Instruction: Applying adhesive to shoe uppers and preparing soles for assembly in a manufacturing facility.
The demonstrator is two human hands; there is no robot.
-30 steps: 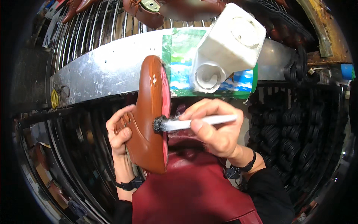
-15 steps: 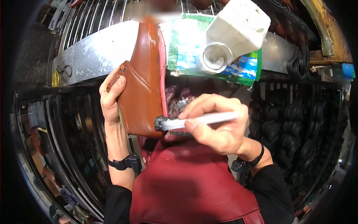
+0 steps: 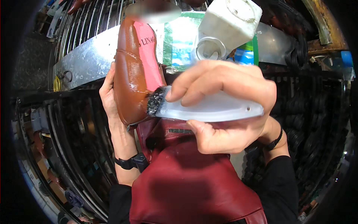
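A brown leather shoe (image 3: 128,78) with a pink underside (image 3: 149,52) is held up in front of me, tilted so that its underside partly faces right. My left hand (image 3: 109,91) grips it from the left, with most fingers hidden behind the leather. In my right hand (image 3: 227,89) is a brush (image 3: 209,110) with a pale, translucent handle, pinched between thumb and fingers. Its wet-looking black bristles touch the shoe's lower right edge, where leather meets the pink part.
A white plastic jug (image 3: 231,26) lies tipped on a green-edged sheet (image 3: 177,44), its round mouth toward me. Beneath runs a metal bench (image 3: 84,56). A red apron (image 3: 186,175) covers my lap. Dark racks (image 3: 63,142) stand at left; black coiled pieces (image 3: 298,112) fill the right side.
The shoe has turned, bringing more of its pink underside into view. My right hand and brush have risen, and the brush has rolled to show its broad side.
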